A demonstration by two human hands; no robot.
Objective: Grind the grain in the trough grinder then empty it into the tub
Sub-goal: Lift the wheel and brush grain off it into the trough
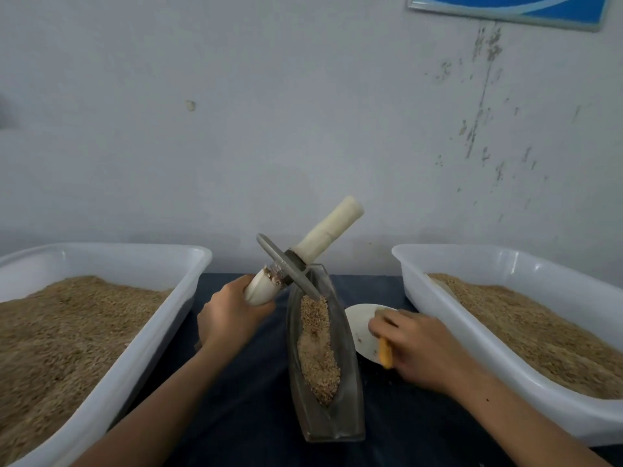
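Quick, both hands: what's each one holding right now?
Left hand: grips the grinding wheel's near handle.
Right hand: holds the orange-handled scoop.

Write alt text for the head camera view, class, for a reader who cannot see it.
A left hand grips one cream handle of a tilted grey metal grinding wheel over a boat-shaped metal trough of brown grain, while the right hand holds an orange-handled tool beside it. White plastic tubs of grain flank the trough.

Both tubs run off frame — left tub (101, 264) past the left edge, right tub (505, 264) past the right; the right hand (421, 348) blurs.
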